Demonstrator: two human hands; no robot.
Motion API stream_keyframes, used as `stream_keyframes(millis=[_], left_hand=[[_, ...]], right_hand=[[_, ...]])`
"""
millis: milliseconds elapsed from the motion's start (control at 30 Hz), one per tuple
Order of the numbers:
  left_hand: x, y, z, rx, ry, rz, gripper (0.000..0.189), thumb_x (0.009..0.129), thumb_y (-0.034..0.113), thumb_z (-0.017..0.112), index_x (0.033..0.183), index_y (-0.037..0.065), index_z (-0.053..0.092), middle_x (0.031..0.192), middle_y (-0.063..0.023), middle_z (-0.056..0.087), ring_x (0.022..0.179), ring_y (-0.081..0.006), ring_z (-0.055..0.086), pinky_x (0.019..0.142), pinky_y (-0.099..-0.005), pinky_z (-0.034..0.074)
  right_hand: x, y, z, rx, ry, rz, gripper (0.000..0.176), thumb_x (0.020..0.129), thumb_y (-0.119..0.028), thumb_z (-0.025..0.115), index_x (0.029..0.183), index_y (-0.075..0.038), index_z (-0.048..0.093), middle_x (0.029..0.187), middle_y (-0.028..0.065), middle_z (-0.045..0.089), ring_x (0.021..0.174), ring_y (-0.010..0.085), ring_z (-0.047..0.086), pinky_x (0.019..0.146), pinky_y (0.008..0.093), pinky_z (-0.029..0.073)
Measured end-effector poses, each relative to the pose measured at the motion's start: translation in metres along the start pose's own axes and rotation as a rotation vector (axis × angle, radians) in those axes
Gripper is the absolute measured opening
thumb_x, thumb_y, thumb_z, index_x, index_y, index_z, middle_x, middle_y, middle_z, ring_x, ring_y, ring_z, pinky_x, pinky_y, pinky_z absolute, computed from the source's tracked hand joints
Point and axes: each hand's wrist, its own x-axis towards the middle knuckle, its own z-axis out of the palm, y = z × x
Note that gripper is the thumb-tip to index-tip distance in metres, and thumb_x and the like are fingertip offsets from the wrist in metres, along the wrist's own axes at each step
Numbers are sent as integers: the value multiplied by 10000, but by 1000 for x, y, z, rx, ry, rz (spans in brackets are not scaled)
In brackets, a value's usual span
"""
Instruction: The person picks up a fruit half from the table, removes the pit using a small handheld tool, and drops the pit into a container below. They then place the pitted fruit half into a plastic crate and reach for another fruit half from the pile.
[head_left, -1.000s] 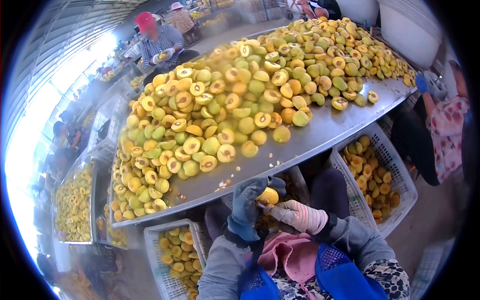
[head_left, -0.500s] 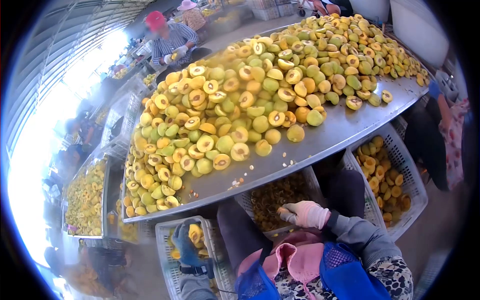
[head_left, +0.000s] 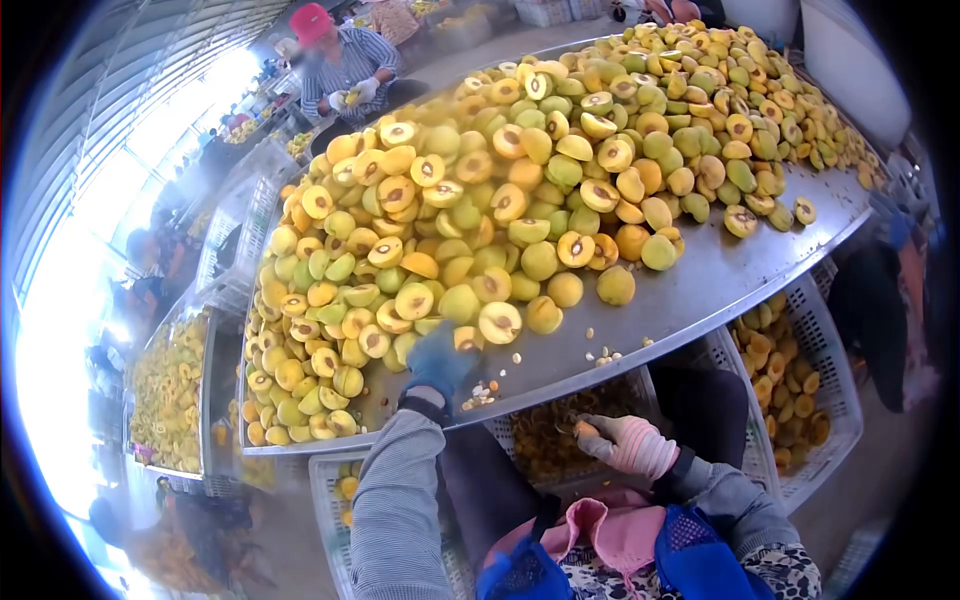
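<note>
My left hand (head_left: pixel 440 365), in a blue glove, reaches over the near edge of the metal table (head_left: pixel 560 355). Its fingertips are at a cut yellow peach half (head_left: pixel 467 338) at the front of the heap; motion blur hides whether they grip it. My right hand (head_left: pixel 630 443), in a pale pink and white glove, is held over a crate of brown scraps (head_left: pixel 550 435) between my knees. Its fingers are closed, with a small orange-brown tip (head_left: pixel 584 429) showing at them; I cannot make out what it is. Halved peaches (head_left: pixel 480 220), many with the stone inside, cover much of the table.
A white crate (head_left: pixel 838 420) of peach halves stands at my right, and another crate (head_left: pixel 330 500) is under my left forearm. Loose kernels (head_left: pixel 482 393) lie near the table edge. Across the table, a person in a striped shirt (head_left: pixel 350 65) handles fruit.
My left hand has come up from the left crate to the peach heap on the table. My right hand stays over the scraps crate. The view has shifted slightly.
</note>
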Motion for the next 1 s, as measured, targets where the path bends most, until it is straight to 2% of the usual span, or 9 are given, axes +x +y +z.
stream_keyframes(millis=[200,300,333,467,533,567,600,833,1000], left_hand=[[-20,-6,14,-271,112,168,460,690,245,790,1042,60,558,994,-173,663,930,-332,669,782,-408,545],[-56,27,-16,-1146,-178,-126,461,710,116,721,1117,9,534,976,-150,653,969,-294,664,770,-373,554],[-69,34,-10,-1361,-114,55,394,782,127,717,1097,-21,530,969,-118,628,893,-224,657,716,-315,563],[-114,77,-9,-2027,-234,-108,359,926,110,600,1253,-15,520,1037,-118,641,930,-209,648,774,-314,554],[-125,84,10,-1908,-139,26,326,939,107,588,1243,-1,546,1062,-120,649,944,-208,647,802,-324,544],[-138,92,4,-1380,76,318,299,949,96,572,1232,1,563,1084,-124,654,952,-206,647,826,-332,536],[-150,100,-2,-851,394,461,275,959,84,556,1222,4,579,1106,-129,659,960,-204,647,849,-340,529],[-171,126,-11,-923,462,408,300,956,125,589,1222,-15,577,1117,-127,657,985,-203,635,880,-334,515],[-179,137,-11,-1035,456,384,361,943,126,623,1253,-40,542,1117,-132,645,989,-206,627,895,-338,512]], right_hand=[[-13,-41,-18,152,154,-171,551,932,-434,568,1384,-130,485,982,233,669,910,415,650,792,440,502],[-16,-57,-25,154,220,-227,545,936,-419,568,1389,-129,477,983,238,667,908,406,655,785,431,506],[-17,-60,-24,161,234,-243,541,939,-418,563,1388,-129,476,983,242,666,908,404,656,782,430,507],[-27,-74,-21,43,337,-261,538,946,-417,551,1396,-136,460,886,237,664,822,410,655,711,457,506],[-35,-82,-25,-1,317,-219,531,949,-418,545,1394,-140,456,826,227,661,764,412,651,665,474,500],[-36,-79,-24,1,337,-236,529,950,-417,542,1394,-143,454,806,222,658,741,412,647,648,478,496],[-35,-73,-20,2,358,-252,528,951,-417,540,1394,-145,451,785,216,654,718,411,643,630,482,493],[-49,-70,-17,10,417,-259,552,950,-414,545,1408,-127,436,752,213,650,673,408,638,600,478,496],[-45,-51,-5,-1,532,-346,589,948,-400,558,1391,-35,426,732,217,644,660,390,646,583,459,497]])
